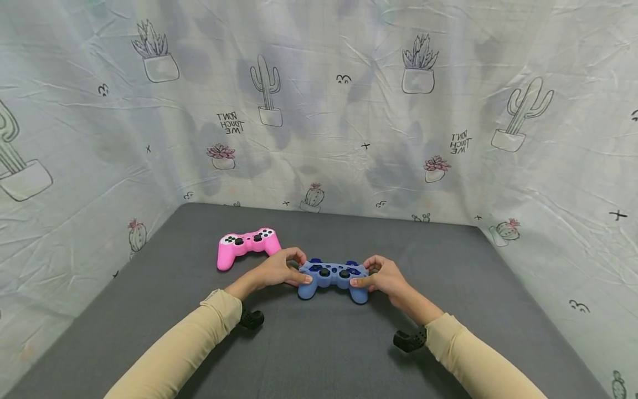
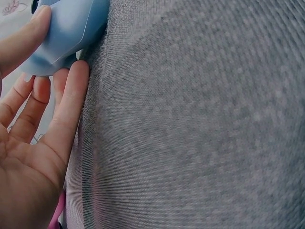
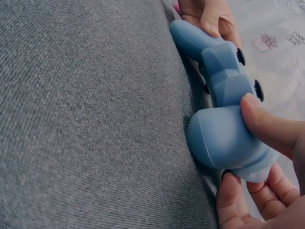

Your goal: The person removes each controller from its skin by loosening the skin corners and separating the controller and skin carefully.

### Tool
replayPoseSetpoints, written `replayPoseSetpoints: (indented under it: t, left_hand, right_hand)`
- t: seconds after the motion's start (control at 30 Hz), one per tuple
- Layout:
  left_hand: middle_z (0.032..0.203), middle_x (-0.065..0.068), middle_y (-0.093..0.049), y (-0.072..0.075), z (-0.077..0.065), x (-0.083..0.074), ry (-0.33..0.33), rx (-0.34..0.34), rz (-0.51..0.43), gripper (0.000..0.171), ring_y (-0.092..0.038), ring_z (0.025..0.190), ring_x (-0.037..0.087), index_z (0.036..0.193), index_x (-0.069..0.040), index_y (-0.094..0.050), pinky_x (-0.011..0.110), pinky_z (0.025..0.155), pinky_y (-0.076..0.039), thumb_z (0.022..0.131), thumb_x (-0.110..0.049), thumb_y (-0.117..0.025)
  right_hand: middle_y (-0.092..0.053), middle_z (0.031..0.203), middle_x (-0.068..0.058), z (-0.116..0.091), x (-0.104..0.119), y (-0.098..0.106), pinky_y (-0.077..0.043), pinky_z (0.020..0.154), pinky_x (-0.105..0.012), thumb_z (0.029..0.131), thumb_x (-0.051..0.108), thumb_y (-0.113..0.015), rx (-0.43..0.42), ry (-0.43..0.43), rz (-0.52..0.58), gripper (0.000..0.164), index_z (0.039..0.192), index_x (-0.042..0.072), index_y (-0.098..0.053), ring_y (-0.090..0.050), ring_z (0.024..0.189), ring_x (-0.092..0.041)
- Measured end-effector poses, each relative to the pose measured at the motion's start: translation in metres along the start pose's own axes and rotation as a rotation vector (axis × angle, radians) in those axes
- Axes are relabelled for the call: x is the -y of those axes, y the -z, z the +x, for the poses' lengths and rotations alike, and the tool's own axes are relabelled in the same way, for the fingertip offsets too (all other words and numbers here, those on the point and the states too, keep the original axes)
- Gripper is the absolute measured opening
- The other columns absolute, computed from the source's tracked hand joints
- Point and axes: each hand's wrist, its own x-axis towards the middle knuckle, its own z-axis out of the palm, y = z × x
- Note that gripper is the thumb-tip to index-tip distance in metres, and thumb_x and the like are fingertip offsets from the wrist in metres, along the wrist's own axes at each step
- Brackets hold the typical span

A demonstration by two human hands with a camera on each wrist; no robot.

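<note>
A blue game controller (image 1: 334, 281) lies face up on the grey table, its light blue outer skin set off by darker blue buttons and two black sticks. My left hand (image 1: 279, 270) pinches its left end, thumb on the face and fingers at the far edge. At the opposite end, my right hand (image 1: 389, 280) grips in the same way. A thin, loose-looking flap (image 3: 257, 171) of the light blue skin shows by the right fingertips in the right wrist view. From the left wrist, the left thumb (image 2: 26, 43) presses the rounded handle.
Behind my left hand, a pink controller (image 1: 244, 246) with a white-and-black button face rests on the grey tabletop (image 1: 319, 349). Pale cloth (image 1: 319, 111) printed with cacti hangs at the back and both sides. Black wrist devices (image 1: 410, 339) hang under both cuffs.
</note>
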Motion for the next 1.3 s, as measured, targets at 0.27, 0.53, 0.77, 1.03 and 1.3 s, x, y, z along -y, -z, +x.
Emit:
replayPoseSetpoints:
  t: [0.27,0.53,0.77,1.03,1.3]
  left_hand:
    - [0.107,0.015,-0.052,0.0000,0.0003,0.0015,0.003,-0.010,0.005,0.039,-0.065,0.086,0.026,0.106,-0.002,-0.054,0.041,0.075,-0.057,0.082,-0.011,-0.082]
    - [0.106,0.014,-0.052,0.0005,0.0002,0.0019,-0.007,-0.013,0.040,0.038,-0.064,0.085,0.024,0.105,-0.003,-0.054,0.039,0.074,-0.057,0.082,-0.013,-0.082]
    - [0.107,0.014,-0.052,-0.0003,0.0008,-0.0009,-0.002,-0.015,0.037,0.038,-0.063,0.087,0.025,0.105,-0.003,-0.054,0.039,0.075,-0.057,0.082,-0.012,-0.083]
    - [0.107,0.014,-0.052,-0.0004,0.0023,0.0001,-0.008,-0.015,0.039,0.039,-0.063,0.087,0.024,0.105,-0.003,-0.053,0.040,0.075,-0.057,0.082,-0.013,-0.082]
    - [0.106,0.014,-0.051,-0.0023,0.0021,0.0022,-0.007,-0.014,0.033,0.038,-0.062,0.088,0.024,0.105,-0.002,-0.053,0.040,0.075,-0.057,0.083,-0.013,-0.082]
  right_hand:
    - [-0.056,0.092,-0.010,0.0012,-0.0004,-0.0004,-0.051,0.064,-0.037,0.068,0.017,-0.093,-0.008,-0.005,0.000,0.049,0.100,0.002,-0.060,-0.052,0.079,-0.023]
    - [-0.057,0.089,-0.009,0.0012,-0.0015,-0.0013,-0.051,0.062,-0.036,0.068,0.015,-0.093,-0.012,-0.005,0.012,0.048,0.100,0.002,-0.060,-0.053,0.075,-0.022]
    - [-0.057,0.090,-0.009,0.0005,0.0003,-0.0005,-0.051,0.063,-0.037,0.068,0.015,-0.092,-0.018,0.006,0.019,0.047,0.100,0.001,-0.060,-0.053,0.075,-0.022]
    - [-0.058,0.091,-0.009,0.0003,0.0015,0.0011,-0.051,0.062,-0.037,0.068,0.015,-0.093,-0.020,0.004,0.024,0.047,0.100,0.001,-0.061,-0.053,0.075,-0.022]
    - [-0.057,0.092,-0.009,0.0012,-0.0018,0.0010,-0.052,0.064,-0.039,0.067,0.015,-0.093,-0.029,0.000,0.031,0.046,0.098,0.002,-0.061,-0.053,0.076,-0.022]
